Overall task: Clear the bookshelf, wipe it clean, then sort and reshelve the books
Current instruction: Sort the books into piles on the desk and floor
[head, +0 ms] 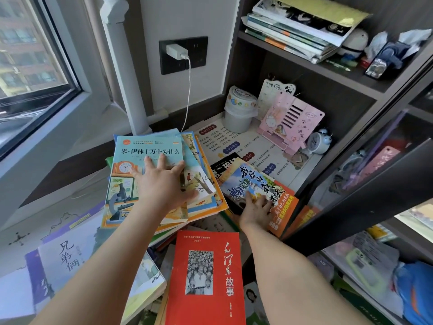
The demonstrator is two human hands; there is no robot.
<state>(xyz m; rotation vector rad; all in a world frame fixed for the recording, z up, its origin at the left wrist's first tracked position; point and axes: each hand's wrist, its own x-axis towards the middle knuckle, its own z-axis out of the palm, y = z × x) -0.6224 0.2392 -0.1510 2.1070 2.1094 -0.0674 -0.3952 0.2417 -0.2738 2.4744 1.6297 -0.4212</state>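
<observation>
My left hand [164,184] lies flat with spread fingers on a light-blue book with a microscope drawing [131,174], the top of a fanned pile of picture books [203,184]. My right hand [254,208] touches the lower edge of a blue-and-orange book with large black characters [257,184], which lies tilted on other books; whether the fingers curl under it is unclear. A red book with a black-and-white photo [206,277] lies nearest me. A white-and-purple book [68,254] sits at the lower left.
The dark bookshelf [304,64] holds a stack of booklets [297,31] on its upper board. On the desk stand a white lidded tub [239,111], a pink book stand [290,123] and a small alarm clock [319,141]. A charger [175,52] hangs from the wall socket. A dark door edge [365,198] juts in at right.
</observation>
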